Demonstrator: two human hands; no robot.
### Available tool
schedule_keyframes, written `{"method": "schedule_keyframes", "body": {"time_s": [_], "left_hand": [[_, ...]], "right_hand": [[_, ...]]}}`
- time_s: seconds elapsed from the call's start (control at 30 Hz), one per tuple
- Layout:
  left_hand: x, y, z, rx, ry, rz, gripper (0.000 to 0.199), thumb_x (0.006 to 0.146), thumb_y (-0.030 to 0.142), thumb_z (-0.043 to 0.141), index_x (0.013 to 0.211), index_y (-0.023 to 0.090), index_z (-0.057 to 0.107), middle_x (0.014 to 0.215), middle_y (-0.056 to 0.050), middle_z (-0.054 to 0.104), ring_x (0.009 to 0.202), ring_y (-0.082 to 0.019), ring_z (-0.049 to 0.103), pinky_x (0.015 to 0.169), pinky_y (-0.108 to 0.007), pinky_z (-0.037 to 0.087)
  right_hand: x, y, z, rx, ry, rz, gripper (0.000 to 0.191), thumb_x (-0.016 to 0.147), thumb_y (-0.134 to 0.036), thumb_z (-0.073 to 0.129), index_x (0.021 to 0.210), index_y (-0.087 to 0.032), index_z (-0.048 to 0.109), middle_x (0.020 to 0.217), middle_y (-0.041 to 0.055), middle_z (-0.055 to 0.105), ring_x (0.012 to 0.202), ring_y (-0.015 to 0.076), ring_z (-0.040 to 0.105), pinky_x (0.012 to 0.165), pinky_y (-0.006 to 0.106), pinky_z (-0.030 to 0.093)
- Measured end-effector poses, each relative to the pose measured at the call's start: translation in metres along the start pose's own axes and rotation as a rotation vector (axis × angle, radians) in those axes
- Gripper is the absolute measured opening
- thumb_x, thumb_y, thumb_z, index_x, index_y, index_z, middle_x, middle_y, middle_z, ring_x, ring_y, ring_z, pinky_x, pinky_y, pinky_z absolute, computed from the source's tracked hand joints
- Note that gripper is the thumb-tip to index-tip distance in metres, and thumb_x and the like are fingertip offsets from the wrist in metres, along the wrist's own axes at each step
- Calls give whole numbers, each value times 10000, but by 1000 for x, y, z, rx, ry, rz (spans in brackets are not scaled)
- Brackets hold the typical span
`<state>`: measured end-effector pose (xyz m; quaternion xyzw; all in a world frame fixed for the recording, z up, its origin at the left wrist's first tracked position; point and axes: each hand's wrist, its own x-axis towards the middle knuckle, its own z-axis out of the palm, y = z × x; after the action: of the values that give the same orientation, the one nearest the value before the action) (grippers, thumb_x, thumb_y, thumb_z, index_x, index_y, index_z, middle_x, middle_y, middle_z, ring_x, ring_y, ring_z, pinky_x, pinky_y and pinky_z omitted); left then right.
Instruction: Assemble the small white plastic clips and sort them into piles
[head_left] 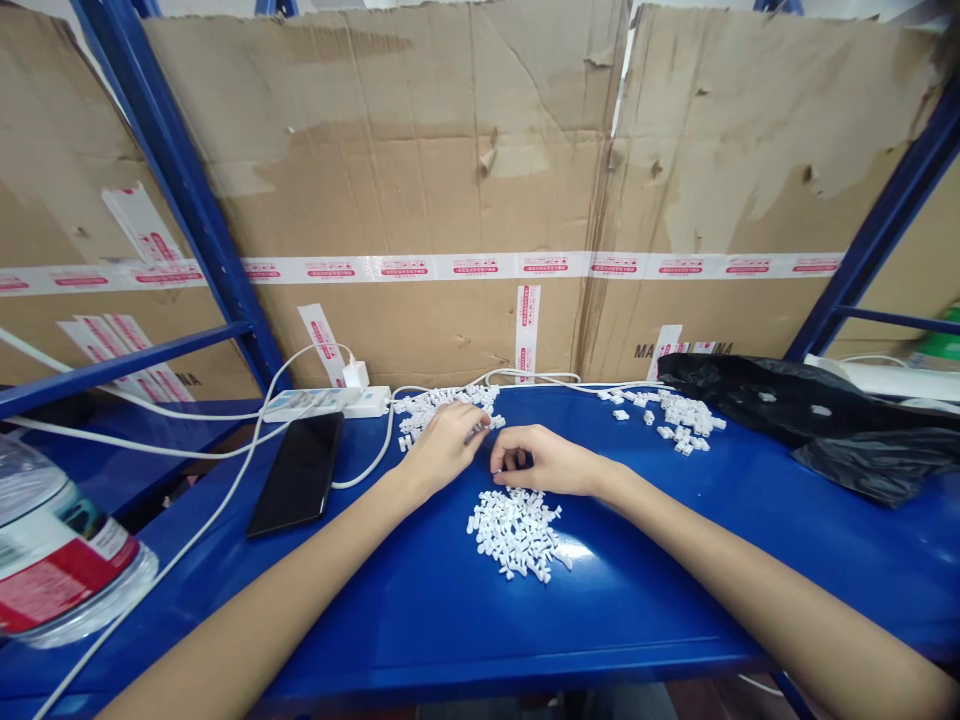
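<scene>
My left hand (448, 440) is closed, fingertips together, at the front right of a pile of small white plastic parts (420, 405) by the cardboard. Whatever it pinches is too small to name. Curled just to its right, my right hand (544, 460) has thumb and fingers drawn together above the far edge of a nearer pile of small white plastic pieces (517, 535). A tiny light bit may show at its fingertips, but I cannot make it out. A third group of white parts (682, 418) lies at the back right.
On the left are a black phone (296, 475), a white power strip (326, 403) with a charger (355, 375), loose white cables and a large plastic bottle (64, 545). A black plastic bag (757, 400) lies at right. Taped cardboard (420, 200) backs the blue table (420, 620).
</scene>
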<state>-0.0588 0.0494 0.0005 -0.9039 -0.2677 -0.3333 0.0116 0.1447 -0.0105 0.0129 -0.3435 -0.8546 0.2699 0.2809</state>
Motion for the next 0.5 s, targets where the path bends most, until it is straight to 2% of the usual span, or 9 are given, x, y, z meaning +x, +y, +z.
{"method": "schedule_keyframes", "body": {"time_s": [0.17,0.37,0.5], "left_hand": [[0,0,-1,3,5,0,117,890,77,599,936,182,616,958,-72,697,972,-248,643,930,-440,502],[0,-2,0,-2,17,12,86,897,98,630,944,170,627,949,-70,693,955,-244,645,914,-440,516],[-1,-2,2,-15,42,-12,144,905,136,646,1042,174,622,971,-74,686,925,-235,653,875,-421,536]], "right_hand": [[-1,2,3,181,59,61,135,877,-308,691,884,-176,664,798,24,703,730,146,657,697,277,515],[3,13,4,356,293,103,306,821,-438,755,911,-160,662,798,41,721,654,139,672,672,288,549],[6,23,3,419,424,127,369,774,-460,792,929,-142,687,796,54,734,614,132,663,639,279,545]]}}
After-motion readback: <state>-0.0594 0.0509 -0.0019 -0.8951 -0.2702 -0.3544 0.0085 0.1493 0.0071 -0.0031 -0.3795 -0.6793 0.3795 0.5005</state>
